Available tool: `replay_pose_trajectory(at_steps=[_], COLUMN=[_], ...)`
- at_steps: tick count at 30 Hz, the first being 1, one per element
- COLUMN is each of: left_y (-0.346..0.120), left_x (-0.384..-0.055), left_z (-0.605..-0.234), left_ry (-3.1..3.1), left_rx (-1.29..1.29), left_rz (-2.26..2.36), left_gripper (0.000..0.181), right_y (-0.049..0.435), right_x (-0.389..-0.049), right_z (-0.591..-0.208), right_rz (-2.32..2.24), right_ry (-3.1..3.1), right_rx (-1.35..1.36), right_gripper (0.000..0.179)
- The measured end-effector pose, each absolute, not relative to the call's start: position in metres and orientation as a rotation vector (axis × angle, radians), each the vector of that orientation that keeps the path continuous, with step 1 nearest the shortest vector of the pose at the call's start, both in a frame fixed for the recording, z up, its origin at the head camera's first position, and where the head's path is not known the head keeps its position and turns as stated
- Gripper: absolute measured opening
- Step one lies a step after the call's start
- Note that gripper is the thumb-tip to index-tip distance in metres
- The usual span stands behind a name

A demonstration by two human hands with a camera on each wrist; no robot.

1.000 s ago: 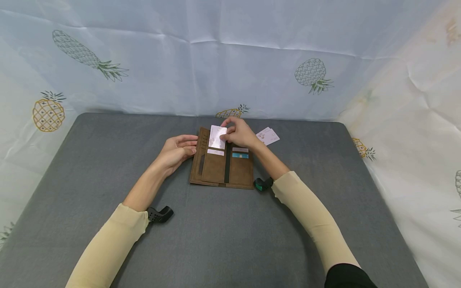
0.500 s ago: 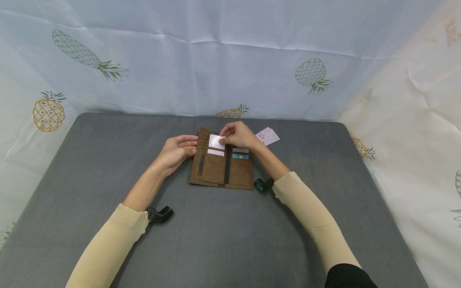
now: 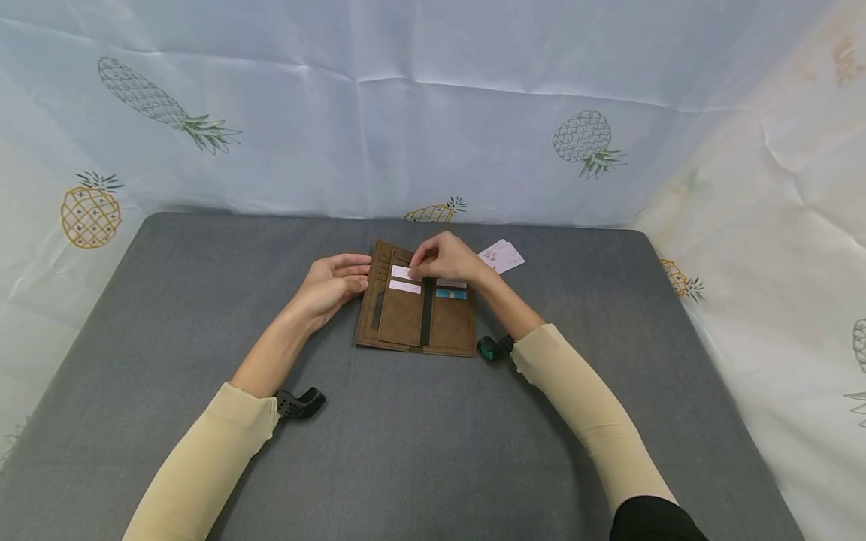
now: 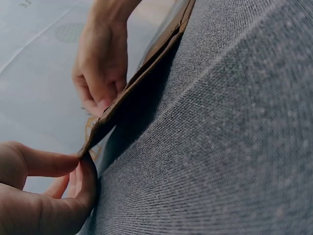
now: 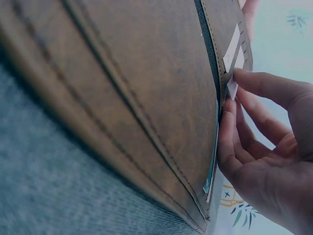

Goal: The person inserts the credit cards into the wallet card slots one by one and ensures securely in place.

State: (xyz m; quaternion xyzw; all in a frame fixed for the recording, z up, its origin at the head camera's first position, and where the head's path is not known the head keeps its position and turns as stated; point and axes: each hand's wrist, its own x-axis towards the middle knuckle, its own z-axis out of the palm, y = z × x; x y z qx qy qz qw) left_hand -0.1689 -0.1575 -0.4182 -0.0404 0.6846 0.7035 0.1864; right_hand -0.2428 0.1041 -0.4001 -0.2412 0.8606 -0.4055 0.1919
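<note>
A pale cloth (image 3: pixel 352 120) printed with pineapples fills the top of the head view and runs down both sides. Below it, a grey table (image 3: pixel 406 443) takes up the middle and bottom of the frame. Two cream sleeves (image 3: pixel 203 466) rise from the lower left and lower right, the right one meeting a black cuff (image 3: pixel 656 518) near the bottom edge.

A brown wallet (image 3: pixel 406 319) lies open on the table, around the centre of the frame. At its left edge, the left hand (image 3: pixel 333 284) pinches the wallet's rim between thumb and fingers; the left wrist view shows that edge raised off the table. Over the wallet's top, the right hand (image 3: pixel 448 259) holds a pale card (image 3: pixel 401 272) in a narrow pinch, the card sunk mostly into an upper slot of the left-hand panel.

Just right of the right hand, overlapping loose cards (image 3: pixel 502 257) rest on the table. A black wrist device (image 3: pixel 301 403) sits by each sleeve end. In slots lower down are a second pale card (image 3: pixel 404 287), left of centre, and a blue card (image 3: pixel 451 294), right of it.
</note>
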Motion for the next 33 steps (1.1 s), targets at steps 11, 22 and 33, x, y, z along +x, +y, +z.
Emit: replay_pose_trajectory(at_steps=[11, 22, 33], left_y=[-0.157, -0.156, -0.157], left_x=[-0.169, -0.168, -0.168], left_z=[-0.419, -0.418, -0.417], left_ry=[1.928, 1.924, 1.922], left_rx=[-0.107, -0.113, -0.105], left_rz=[1.981, 1.986, 1.99], left_gripper=[0.059, 0.059, 0.058], right_y=[0.104, 0.113, 0.15], right_x=[-0.242, -0.242, -0.244], right_z=[-0.402, -0.401, -0.396], right_rz=[-1.114, -1.194, -1.194], right_ry=[2.438, 2.406, 2.471], right_rx=[-0.739, -0.671, -0.581], right_gripper=[0.012, 0.023, 0.028])
